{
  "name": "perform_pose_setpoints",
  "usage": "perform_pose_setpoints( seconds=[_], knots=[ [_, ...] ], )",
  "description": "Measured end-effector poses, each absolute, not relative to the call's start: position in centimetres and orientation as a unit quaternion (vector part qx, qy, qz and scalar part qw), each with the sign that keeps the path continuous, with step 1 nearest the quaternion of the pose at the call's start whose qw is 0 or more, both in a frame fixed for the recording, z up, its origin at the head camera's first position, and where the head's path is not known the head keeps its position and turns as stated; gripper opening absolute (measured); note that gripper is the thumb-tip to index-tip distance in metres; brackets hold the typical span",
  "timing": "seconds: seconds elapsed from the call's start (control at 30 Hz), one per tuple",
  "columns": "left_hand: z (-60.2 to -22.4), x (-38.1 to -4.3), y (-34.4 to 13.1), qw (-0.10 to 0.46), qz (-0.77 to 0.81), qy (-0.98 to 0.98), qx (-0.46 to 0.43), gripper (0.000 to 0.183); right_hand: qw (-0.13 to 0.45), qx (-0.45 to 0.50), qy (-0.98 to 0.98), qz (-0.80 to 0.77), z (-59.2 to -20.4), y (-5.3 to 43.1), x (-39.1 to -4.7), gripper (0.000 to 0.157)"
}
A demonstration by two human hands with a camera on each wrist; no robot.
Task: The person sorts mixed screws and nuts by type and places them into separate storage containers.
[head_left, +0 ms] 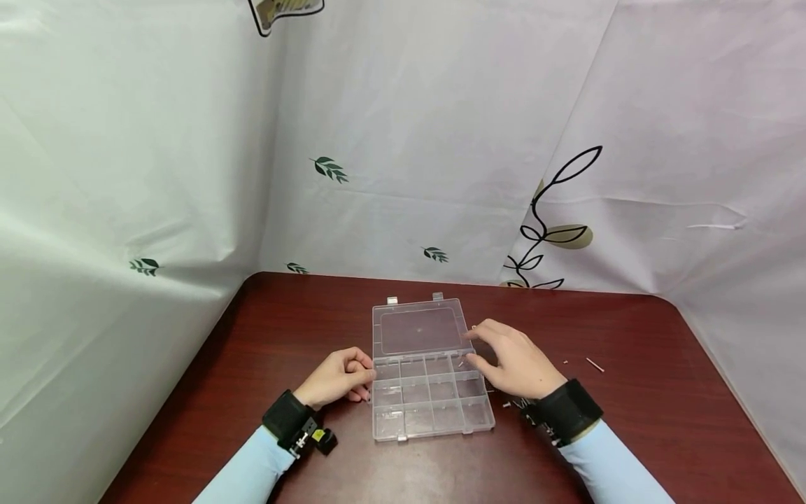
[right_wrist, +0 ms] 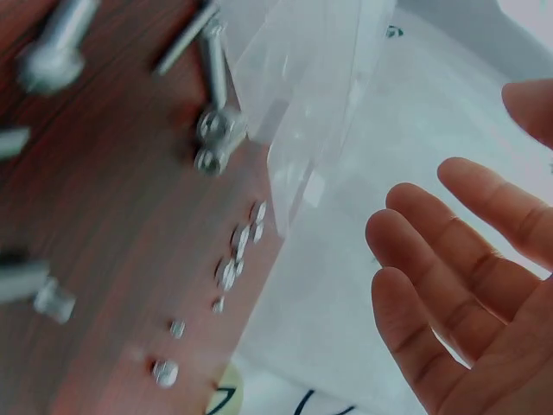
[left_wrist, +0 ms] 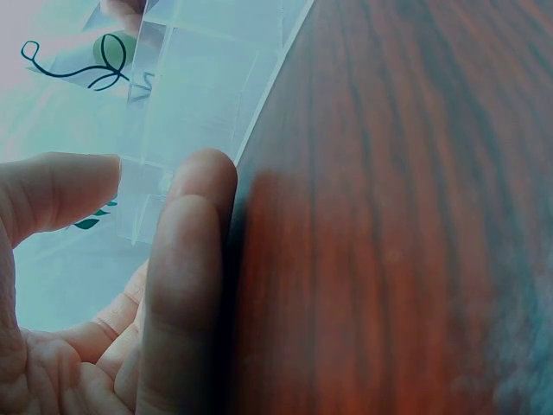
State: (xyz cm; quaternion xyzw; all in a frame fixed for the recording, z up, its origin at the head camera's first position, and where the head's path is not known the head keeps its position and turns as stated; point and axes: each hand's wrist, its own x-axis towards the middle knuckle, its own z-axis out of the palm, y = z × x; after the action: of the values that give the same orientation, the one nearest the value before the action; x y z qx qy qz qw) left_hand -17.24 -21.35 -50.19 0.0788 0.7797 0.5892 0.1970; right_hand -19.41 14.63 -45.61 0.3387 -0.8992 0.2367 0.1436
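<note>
I have the box open on the desk, left hand touching its left edge, right hand over its right edge, screw off to the right.

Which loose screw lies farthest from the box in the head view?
The rightmost screw, beyond the right hand; the other screws lie nearer the box.

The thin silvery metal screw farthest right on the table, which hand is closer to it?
Right: the right hand is left of the screw, at the right side of the clear plastic box; the left hand is farther away, at the box's left edge.
</note>
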Motion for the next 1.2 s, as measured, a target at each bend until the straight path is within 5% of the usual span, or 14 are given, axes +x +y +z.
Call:
perform_pose_setpoints(
  seconds=[0.5, 1.2],
  knots=[
    [-50.0, -17.1, -21.5, 0.192, 0.593, 0.778, 0.079, 0.033, 0.121, 0.340, -0.913, 0.193, -46.8, 18.5, -17.1, 0.020],
    [-50.1, -17.1, -21.2, 0.194, 0.595, 0.776, 0.077, 0.034, 0.104, 0.374, -0.906, 0.169, -48.4, 19.8, -15.5, 0.033]
  ],
)
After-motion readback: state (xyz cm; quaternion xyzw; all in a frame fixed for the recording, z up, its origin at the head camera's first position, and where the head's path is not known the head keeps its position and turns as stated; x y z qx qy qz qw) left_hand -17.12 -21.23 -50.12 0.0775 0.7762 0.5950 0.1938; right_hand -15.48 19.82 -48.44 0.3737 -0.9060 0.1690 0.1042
